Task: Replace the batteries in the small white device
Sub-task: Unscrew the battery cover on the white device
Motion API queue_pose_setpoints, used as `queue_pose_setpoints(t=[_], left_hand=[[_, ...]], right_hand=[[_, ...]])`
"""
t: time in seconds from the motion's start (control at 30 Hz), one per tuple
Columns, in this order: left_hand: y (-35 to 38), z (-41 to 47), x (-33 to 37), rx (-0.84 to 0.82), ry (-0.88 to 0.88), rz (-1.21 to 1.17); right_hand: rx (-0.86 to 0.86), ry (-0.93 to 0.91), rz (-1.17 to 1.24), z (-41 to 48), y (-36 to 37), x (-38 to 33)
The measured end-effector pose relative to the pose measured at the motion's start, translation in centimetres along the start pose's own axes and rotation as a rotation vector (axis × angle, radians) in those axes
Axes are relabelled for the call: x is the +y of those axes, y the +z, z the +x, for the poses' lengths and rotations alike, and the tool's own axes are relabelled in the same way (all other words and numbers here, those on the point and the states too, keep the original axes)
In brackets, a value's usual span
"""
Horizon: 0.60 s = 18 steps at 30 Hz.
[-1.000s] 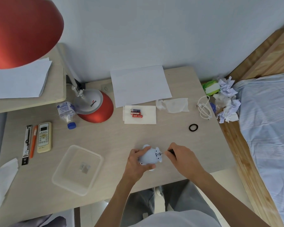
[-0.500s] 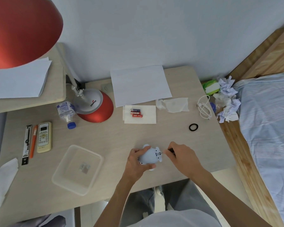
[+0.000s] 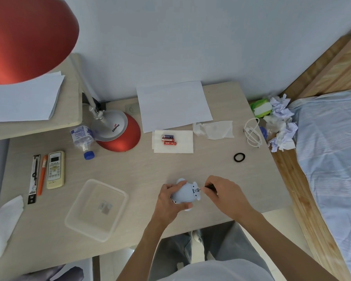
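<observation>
**Both hands on the little white device at the desk's near edge**

The small white device (image 3: 185,194) sits at about six o'clock on the desk (image 3: 142,169), close to the near edge. The left hand (image 3: 170,201) is wrapped around its left side, fingers curled over the rounded body and thumb underneath, gripping it firmly. The right hand (image 3: 225,192) comes in from three o'clock with fingers pinched closed on a thin dark tool (image 3: 208,187), whose tip meets a small fitting on the device's right end; what sort of tool it is I cannot make out.

Up toward twelve o'clock, two batteries (image 3: 168,140) with red-and-dark wrappers lie side by side on a folded white napkin (image 3: 180,141); their print is too small to read. Beyond them lies a blank sheet of paper (image 3: 173,105).

At two o'clock there is a black ring (image 3: 239,157), and farther out a coiled white cable (image 3: 252,131).

At eight o'clock sits a clear plastic container (image 3: 96,209) with something small inside. At ten o'clock the red lamp base (image 3: 118,131) reads "COOPER", with a plastic bottle (image 3: 82,138) lying beside it. Toward nine o'clock rests a cream remote control (image 3: 55,169), its labels illegible.
</observation>
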<state>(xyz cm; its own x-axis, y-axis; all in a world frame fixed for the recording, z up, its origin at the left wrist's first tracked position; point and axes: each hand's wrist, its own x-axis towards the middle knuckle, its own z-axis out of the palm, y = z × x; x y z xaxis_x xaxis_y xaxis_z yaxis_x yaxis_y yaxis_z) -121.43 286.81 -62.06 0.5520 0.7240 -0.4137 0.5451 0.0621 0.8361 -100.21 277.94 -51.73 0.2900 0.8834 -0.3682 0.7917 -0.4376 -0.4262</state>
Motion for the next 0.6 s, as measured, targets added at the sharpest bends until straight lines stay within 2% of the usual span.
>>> queue_pose_setpoints(t=[0.17,0.4,0.6], left_hand=[[0.0,-0.07,-0.04,0.002,0.007,-0.005],[-0.08,-0.02,-0.18,0.005,0.007,-0.029],[0.0,-0.02,-0.17,0.017,0.014,0.003]], right_hand=[[0.009,-0.042,0.018,-0.54,0.29,-0.05],[0.028,0.038,-0.049,-0.35,0.54,-0.39],[-0.006,-0.009,-0.016,-0.72,0.36,-0.48]])
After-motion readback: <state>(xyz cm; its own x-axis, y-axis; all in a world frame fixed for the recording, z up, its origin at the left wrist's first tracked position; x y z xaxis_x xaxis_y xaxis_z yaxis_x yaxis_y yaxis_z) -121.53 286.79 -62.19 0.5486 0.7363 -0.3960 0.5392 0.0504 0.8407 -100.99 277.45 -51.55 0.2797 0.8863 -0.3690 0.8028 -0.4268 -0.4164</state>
